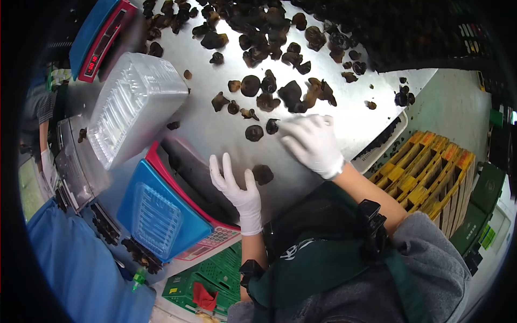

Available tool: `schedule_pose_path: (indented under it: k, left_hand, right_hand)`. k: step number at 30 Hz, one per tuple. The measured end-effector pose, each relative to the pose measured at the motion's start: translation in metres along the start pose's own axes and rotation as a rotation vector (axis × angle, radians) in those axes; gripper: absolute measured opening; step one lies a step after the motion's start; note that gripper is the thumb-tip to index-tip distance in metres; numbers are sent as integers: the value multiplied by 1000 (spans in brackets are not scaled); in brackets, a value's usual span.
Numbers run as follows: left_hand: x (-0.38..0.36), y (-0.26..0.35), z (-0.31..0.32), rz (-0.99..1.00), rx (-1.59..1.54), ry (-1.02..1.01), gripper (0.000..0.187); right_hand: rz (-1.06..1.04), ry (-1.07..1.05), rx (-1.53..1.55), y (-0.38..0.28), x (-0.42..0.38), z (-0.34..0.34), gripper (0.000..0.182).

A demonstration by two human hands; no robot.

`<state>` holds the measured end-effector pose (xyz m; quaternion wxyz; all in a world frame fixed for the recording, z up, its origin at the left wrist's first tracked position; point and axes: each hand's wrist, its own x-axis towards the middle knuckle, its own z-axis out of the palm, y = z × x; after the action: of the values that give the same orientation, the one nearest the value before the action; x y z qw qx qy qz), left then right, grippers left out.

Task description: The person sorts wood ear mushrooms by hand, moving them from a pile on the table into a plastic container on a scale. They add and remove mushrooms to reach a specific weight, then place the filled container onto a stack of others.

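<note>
Dark brown fungus pieces lie scattered over a shiny metal table. My right hand, in a white glove, hovers by a small dark piece; its fingers are bent and slightly blurred, and what they hold, if anything, cannot be made out. My left hand, gloved too, has its fingers spread, with a round dark piece just right of its thumb. Left of it a clear plastic tray rests on the blue plate of a red scale. Stacked clear trays stand further up.
A second scale with red digits is at the upper left. A person in blue is at the lower left. Yellow pallets and a white bin lie at the right, green crates below. A black crate is at the upper right.
</note>
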<state>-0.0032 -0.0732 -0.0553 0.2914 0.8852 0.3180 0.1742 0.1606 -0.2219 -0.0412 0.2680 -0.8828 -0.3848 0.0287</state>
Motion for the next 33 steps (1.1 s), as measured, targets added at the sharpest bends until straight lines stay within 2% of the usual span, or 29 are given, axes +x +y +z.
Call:
schedule_pose_path:
  k: [3,6,7,8,9,10,11,12,13,14,16,17,19,21,22,23,25,27,28,29,30,31,33]
  left_hand:
    - [16,8,7,-78,-56,33,61]
    - [63,10,13,26,-43,-11,58]
    - [80,8,18,53,-56,-33,57]
    - [98,5,25,79,-72,-49,56]
    - [110,7,32,106,-91,-65,55]
    - [118,13,40,149,31,-89,55]
    - [125,19,47,191,154,-110,56]
    - [127,24,52,232,281,-131,57]
    - [123,29,57,314,279,-186,61]
    - [114,38,60,360,320,-245,61]
    - [92,55,55,449,346,-365,62]
    - [78,62,49,416,362,-446,63]
    - [49,51,37,321,381,-461,57]
    - [23,36,15,177,358,-323,51]
    - [10,24,8,123,271,-204,47]
    - [-2,11,0,59,231,-175,47]
    - [-11,0,-8,20,62,-72,46]
    - [-8,-4,-9,18,42,-38,45]
    - [-4,-4,-8,6,16,-19,45]
    - [0,-2,-7,-8,-8,-1,44]
    - [6,0,-5,-11,-2,10,44]
    - [12,2,-3,-6,-19,24,44]
    - [22,6,-2,10,-51,41,45]
  right_hand:
    - [-121,-50,-102,-2,22,34,24]
    - [-111,43,54,9,23,11,20]
    - [-113,197,140,18,17,-12,17]
    - [48,286,347,24,4,-30,11]
    - [292,455,310,35,-13,-39,26]
    - [535,619,313,45,-31,-48,42]
    - [881,800,534,59,-41,-54,65]
    - [820,801,358,81,-52,-45,65]
    - [763,794,184,92,-55,-37,66]
    - [592,584,67,93,-58,-24,63]
    - [417,212,-133,63,-24,-18,60]
    - [416,51,-220,43,-1,-24,58]
    - [321,38,17,21,1,1,60]
    - [123,33,63,-9,-19,27,56]
    - [45,-43,59,-28,-30,31,54]
    - [-44,-119,50,-43,-34,30,46]
    - [-222,-131,110,-45,-31,26,36]
    - [-119,68,109,-19,-4,9,30]
    - [-1,156,112,1,11,6,31]
    - [80,261,267,21,30,1,32]
    - [84,246,68,33,41,-6,34]
    - [1,165,-36,54,44,-1,34]
    - [-6,35,-16,78,28,-13,24]
